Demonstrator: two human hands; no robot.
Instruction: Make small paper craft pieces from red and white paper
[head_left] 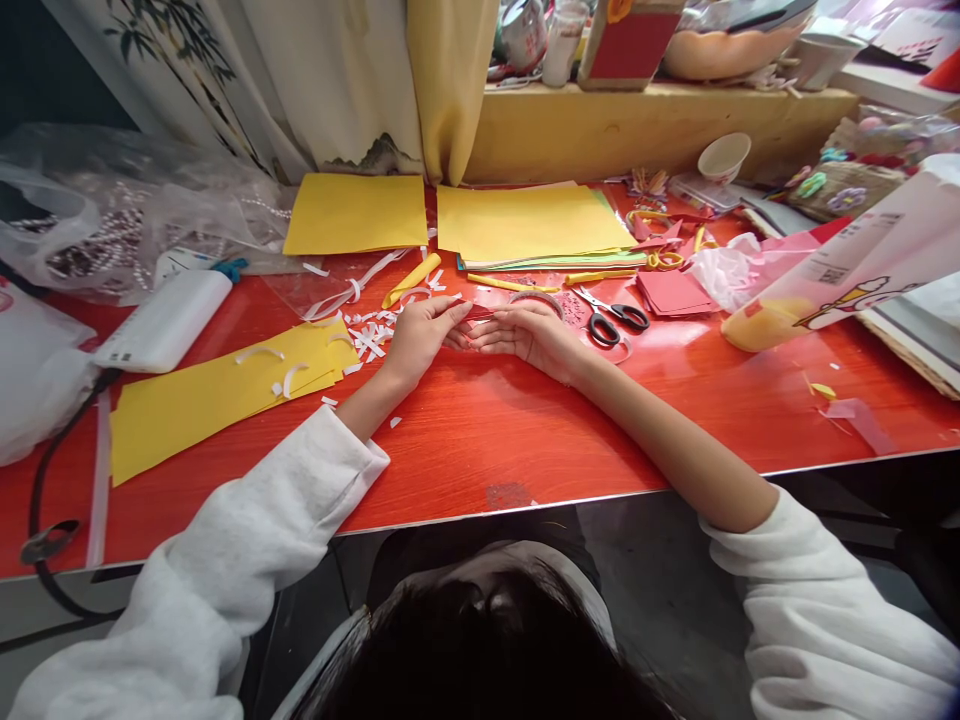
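Note:
My left hand [426,338] pinches a small piece of red paper [484,313] between thumb and fingers over the red table [480,450]. From the other side my right hand [536,338] holds the same paper, its fingers reaching in under it and the fingertips of both hands close together. Much of the paper is hidden by the fingers, and its colour blends with the table. Just right of my right hand lie scissors [616,318] with black handles. A roll of tape [538,300] lies partly behind that hand. White paper scraps [369,338] are scattered beside my left hand.
Yellow paper sheets [532,222] lie stacked at the back, with a yellow strip stack [225,400] at left. A rolled yellow paper [411,280] lies behind my left hand. Red paper squares [676,293] and a drink cup [832,270] stand right; a white power strip [166,320] lies left.

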